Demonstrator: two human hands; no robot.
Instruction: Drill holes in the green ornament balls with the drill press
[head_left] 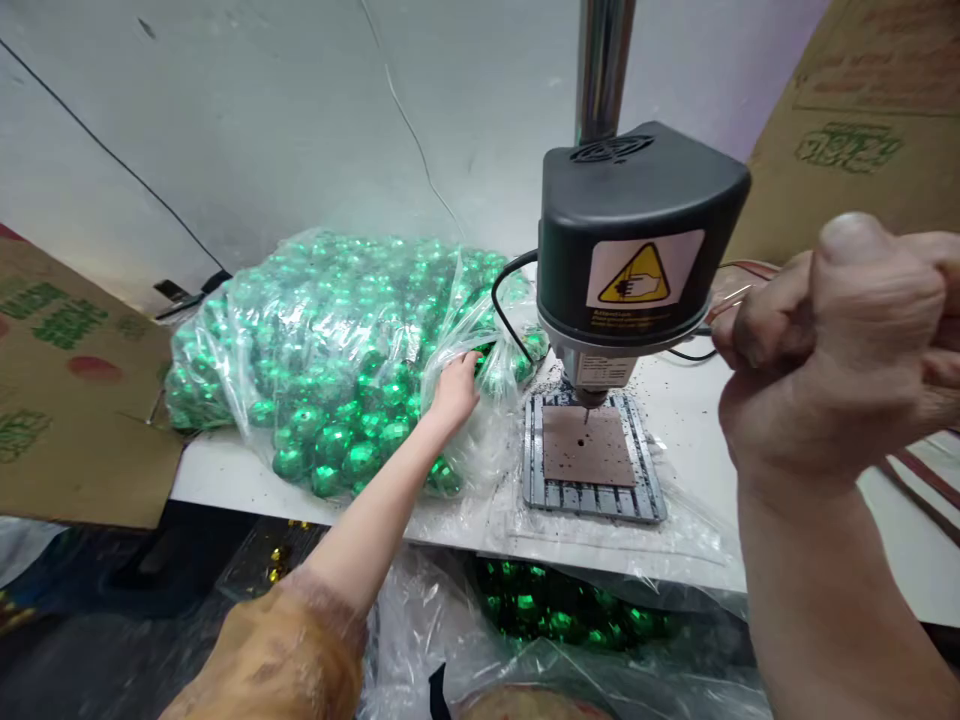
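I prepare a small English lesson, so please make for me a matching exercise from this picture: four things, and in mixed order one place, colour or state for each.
Things:
1. drill head
2. brown board
3. green balls
4. right hand

Places, colours, states:
A. inside clear plastic
B. curled, at the picture's right side
C. black, with a warning sticker
D. on the slotted metal base

Pairs: 1-C, 2-D, 3-A, 4-B

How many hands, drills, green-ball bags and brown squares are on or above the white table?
Bare left hand and right hand: 2
Black, boxy drill press: 1
Clear plastic bag of shiny green balls: 1
Flat brown square board: 1
Total: 5
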